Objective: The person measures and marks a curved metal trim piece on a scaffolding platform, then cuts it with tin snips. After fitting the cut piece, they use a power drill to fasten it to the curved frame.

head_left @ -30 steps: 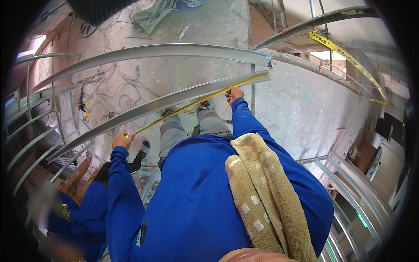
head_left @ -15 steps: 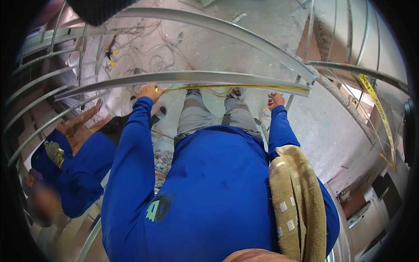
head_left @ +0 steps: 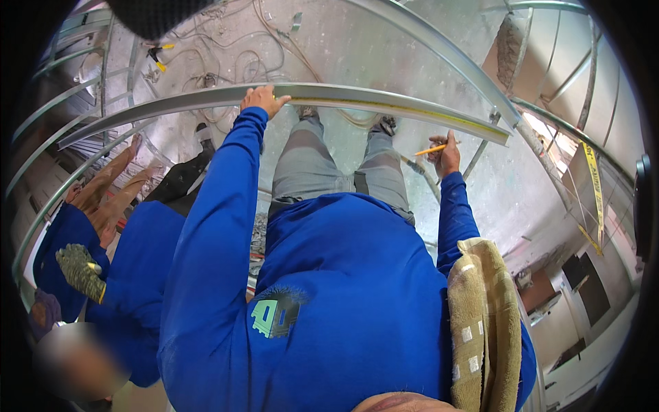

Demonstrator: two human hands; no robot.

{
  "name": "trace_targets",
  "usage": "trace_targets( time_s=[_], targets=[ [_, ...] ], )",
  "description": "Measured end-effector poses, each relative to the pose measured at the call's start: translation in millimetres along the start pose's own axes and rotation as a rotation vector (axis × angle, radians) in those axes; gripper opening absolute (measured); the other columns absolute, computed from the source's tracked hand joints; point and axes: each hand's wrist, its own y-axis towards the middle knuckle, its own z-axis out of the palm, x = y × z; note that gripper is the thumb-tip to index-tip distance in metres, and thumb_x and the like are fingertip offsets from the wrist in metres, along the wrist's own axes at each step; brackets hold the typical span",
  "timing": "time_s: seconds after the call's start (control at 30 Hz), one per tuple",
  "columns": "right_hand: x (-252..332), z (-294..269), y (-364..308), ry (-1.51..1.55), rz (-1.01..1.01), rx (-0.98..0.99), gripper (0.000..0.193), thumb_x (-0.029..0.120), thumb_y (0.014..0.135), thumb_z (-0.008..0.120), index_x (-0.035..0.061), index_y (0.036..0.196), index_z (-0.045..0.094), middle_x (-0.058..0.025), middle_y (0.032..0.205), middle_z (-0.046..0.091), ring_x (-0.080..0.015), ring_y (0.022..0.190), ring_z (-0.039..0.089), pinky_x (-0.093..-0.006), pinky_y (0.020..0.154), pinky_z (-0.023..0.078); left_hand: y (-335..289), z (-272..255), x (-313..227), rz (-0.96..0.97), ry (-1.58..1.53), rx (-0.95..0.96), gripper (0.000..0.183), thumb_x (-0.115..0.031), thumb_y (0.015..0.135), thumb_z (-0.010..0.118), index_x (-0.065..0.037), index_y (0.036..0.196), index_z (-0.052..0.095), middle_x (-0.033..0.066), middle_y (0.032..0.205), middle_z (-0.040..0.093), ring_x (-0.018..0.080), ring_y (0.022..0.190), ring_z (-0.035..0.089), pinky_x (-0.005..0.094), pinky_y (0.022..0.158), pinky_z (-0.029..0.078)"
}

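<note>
The left hand (head_left: 264,101) grasps a long silver metal channel (head_left: 329,90) spanning 12 o'clock; the right hand (head_left: 446,158), at 2 o'clock, pinches an orange pencil (head_left: 430,150). Probably light, stiff but slippery, the channel suits a mid-length grip.

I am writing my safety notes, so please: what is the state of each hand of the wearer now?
Left hand: closed on the metal channel; its palm is hidden.
Right hand: closed, holding a pencil.

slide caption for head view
Left hand on a metal channel, yellow measuring tape along it; right hand holding a pencil.
</note>
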Motion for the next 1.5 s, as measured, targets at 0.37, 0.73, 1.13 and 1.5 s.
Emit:
trace_targets(
  time_s=[0.37, 0.73, 1.13, 1.5],
  targets=[
    [16, 199, 24, -0.327, -0.184, 0.255, 0.029, 0.031, 0.095, 0.073, 0.0028, 0.101, 0.069, -0.0014, 0.079, 0.062, -0.0115, 0.065, 0.056, -0.0253, 0.060, 0.046, 38, 9, 38, -0.020, -0.028, 0.075, 0.068, -0.068, 0.086, 0.066, -0.011, 0.124, 0.071, 0.0170, 0.132, 0.060, 0.0385, 0.126, 0.057, 0.0515, 0.102, 0.049],
    [6, 252, 109, -0.659, -0.357, 0.308, 0.032, 0.029, 0.091, 0.074, 0.0022, 0.108, 0.072, -0.0031, 0.092, 0.072, -0.0136, 0.087, 0.064, -0.0261, 0.084, 0.051, 40, 25, 48, -0.026, -0.047, 0.052, 0.066, -0.066, 0.088, 0.065, -0.013, 0.127, 0.070, 0.0168, 0.133, 0.057, 0.0386, 0.125, 0.058, 0.0512, 0.101, 0.050],
    [0, 272, 137, -0.788, -0.524, 0.392, 0.025, 0.024, 0.088, 0.075, 0.0020, 0.101, 0.076, -0.0081, 0.087, 0.075, -0.0144, 0.082, 0.069, -0.0287, 0.079, 0.056, 39, 18, 61, -0.001, -0.050, -0.061, 0.067, -0.070, 0.088, 0.061, -0.011, 0.120, 0.072, 0.0207, 0.130, 0.059, 0.0408, 0.121, 0.059, 0.0500, 0.101, 0.049],
    [30, 171, 184, -0.918, -0.471, 0.495, 0.028, 0.026, 0.091, 0.069, 0.0008, 0.102, 0.075, -0.0073, 0.095, 0.073, -0.0175, 0.090, 0.070, -0.0279, 0.084, 0.054, 55, 14, 66, 0.004, -0.011, 0.017, 0.070, -0.072, 0.087, 0.063, -0.011, 0.118, 0.073, 0.0214, 0.126, 0.061, 0.0407, 0.119, 0.061, 0.0496, 0.101, 0.050]
  ],
)
